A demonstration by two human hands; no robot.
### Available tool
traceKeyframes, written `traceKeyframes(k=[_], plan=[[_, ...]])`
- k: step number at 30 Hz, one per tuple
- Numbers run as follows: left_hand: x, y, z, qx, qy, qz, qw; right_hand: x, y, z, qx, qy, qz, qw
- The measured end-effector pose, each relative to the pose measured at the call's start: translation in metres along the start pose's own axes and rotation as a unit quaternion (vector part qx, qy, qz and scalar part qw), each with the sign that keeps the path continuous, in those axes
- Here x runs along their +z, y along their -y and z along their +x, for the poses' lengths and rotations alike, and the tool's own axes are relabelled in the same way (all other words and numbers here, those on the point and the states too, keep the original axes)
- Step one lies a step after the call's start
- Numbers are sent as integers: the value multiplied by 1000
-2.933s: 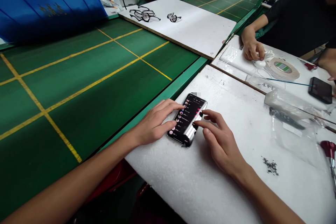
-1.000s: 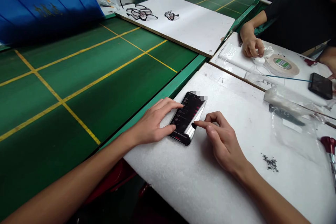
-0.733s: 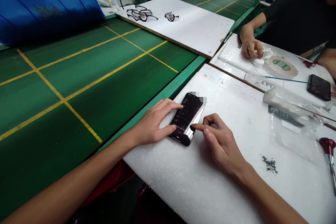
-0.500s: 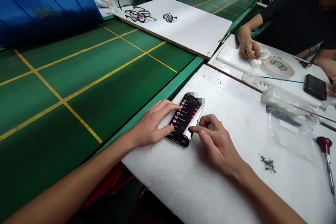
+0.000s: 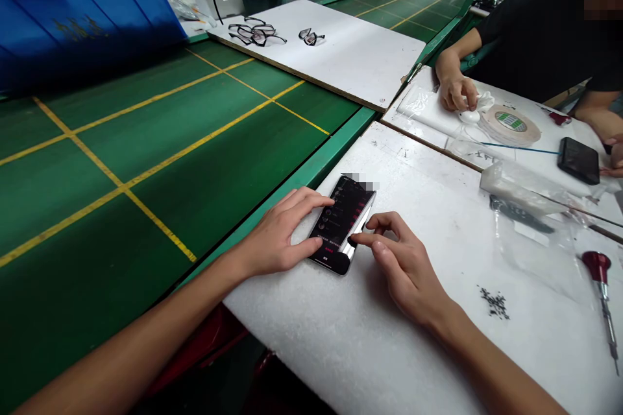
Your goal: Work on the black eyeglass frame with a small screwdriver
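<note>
A phone (image 5: 341, 224) with a dark screen lies flat on the white tabletop (image 5: 418, 181). My left hand (image 5: 282, 230) rests at its left side, fingers apart, with the thumb and a fingertip touching the phone's left edge. From the right, my right hand (image 5: 402, 259) points its index finger at the lower right part of the screen; the other fingers are curled and nothing is held. Small black bits (image 5: 494, 303) are heaped to the right of my right hand.
A red-handled screwdriver (image 5: 603, 298) and plastic bags (image 5: 540, 220) lie at right. Beyond them, a person's hand (image 5: 457, 92) is by a tape roll (image 5: 511, 123). Eyeglass frames (image 5: 256, 34) sit on a board (image 5: 350, 45) across the green conveyor (image 5: 219, 117). A blue bin (image 5: 87, 13) stands upper left.
The phone screen has dimmed, and red text now shows near its bottom. My hands have hardly moved. The view has shifted slightly.
</note>
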State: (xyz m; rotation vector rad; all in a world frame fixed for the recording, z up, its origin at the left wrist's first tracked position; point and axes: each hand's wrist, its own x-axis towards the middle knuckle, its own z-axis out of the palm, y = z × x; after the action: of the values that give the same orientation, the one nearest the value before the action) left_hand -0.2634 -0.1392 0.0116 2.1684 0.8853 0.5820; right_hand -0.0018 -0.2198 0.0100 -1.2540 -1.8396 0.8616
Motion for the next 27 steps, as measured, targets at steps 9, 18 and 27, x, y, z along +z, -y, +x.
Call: traceKeyframes(k=[9, 18, 27], plan=[[-3, -1, 0, 4, 5, -7, 1000, -1, 0, -3, -28, 46, -40, 998], [-3, -2, 1, 10, 2, 4, 1000, -1, 0, -2, -16, 38, -13, 999], [0, -1, 1, -2, -2, 18, 1000, -1, -3, -2, -11, 30, -10, 999]])
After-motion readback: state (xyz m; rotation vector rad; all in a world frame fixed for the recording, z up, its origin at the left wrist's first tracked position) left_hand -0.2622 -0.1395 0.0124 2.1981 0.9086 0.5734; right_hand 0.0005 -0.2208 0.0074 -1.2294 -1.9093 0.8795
